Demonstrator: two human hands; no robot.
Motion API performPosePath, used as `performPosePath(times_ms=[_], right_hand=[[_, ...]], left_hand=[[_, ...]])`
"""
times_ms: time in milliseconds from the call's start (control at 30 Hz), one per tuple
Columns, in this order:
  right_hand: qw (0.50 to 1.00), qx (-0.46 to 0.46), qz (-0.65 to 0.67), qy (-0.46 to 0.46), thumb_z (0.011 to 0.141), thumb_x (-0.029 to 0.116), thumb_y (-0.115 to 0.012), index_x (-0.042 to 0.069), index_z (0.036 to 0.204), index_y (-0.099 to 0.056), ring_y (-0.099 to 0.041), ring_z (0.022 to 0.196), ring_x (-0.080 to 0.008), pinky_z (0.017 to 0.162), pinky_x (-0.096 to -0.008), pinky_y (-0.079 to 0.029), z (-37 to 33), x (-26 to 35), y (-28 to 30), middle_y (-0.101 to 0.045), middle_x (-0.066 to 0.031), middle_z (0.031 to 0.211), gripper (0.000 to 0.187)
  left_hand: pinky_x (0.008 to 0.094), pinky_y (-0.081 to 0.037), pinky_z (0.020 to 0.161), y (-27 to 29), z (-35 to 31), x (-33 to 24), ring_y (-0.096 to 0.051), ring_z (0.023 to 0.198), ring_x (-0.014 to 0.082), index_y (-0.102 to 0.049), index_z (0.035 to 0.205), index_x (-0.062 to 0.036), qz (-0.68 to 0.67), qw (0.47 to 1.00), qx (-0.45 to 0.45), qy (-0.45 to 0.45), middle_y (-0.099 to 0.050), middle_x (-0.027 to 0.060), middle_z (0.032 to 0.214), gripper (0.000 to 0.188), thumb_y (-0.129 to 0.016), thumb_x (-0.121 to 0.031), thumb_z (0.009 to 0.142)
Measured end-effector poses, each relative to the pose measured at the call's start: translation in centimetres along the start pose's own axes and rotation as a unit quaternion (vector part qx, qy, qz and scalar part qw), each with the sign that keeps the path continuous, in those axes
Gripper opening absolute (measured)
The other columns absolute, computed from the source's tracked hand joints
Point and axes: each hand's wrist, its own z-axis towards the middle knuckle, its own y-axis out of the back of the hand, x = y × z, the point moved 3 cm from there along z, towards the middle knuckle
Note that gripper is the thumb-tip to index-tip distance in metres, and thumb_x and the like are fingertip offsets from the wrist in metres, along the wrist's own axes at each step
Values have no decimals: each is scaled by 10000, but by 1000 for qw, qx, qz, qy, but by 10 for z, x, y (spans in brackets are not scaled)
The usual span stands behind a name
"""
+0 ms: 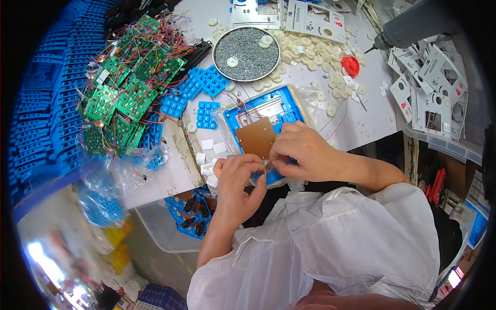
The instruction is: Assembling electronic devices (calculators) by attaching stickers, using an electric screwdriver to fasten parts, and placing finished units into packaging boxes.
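Leftward, wired circuit boards are crowding the counter; white top is showing rightward. By its front edge, the right hand is pinching something indistinct at the blue casing, the left hand's grip being unclear.

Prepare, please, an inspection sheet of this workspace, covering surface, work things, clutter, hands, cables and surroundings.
Surface: white table, near edge worn at left.
Work things: blue casing; brown board partly over it.
Clutter: green circuit boards heaped at left; blue keypads; round tray of small metal pieces; cream discs scattered.
Hands: left hand and right hand meet at the board's near edge; whatever is between the fingertips is unclear.
Cables: thin wires beside the board; others tangled among the heap.
Surroundings: grey power tool upper right; white panels in a clear bin.
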Motion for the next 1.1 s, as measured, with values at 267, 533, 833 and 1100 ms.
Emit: performPosePath(times_ms=[267,533,833,1100], right_hand=[[1000,8,-4,-3,791,88,-765,111,860,-660,-573,822,-246,769,-383,-421,0,1,0,-621,-9,773,127],[1000,18,8,-5,788,81,-759,104,867,-663,-576,834,-249,771,-384,-422,1,2,2,-626,-14,783,127],[1000,17,6,-14,800,92,-746,108,872,-665,-576,836,-246,782,-382,-426,1,1,1,-624,-10,781,110],[1000,9,0,-10,800,92,-746,114,862,-660,-575,831,-244,779,-385,-427,0,0,-2,-620,-8,778,109]], left_hand=[[394,-354,928,0,-2,-1,-620,959,232,-677,891,-84,21,1000,-10,9,-703,48,1012,164,-734,-11,757],[392,-352,934,-2,-1,-1,-621,965,237,-687,929,-79,15,1000,5,3,-699,60,1039,156,-705,5,800],[388,-351,934,-3,0,-2,-615,976,249,-677,963,-68,0,1000,19,0,-696,76,1073,146,-672,19,846],[387,-358,928,-5,-1,-4,-614,969,252,-671,955,-64,-4,1000,8,-2,-694,81,1065,120,-668,15,865]])
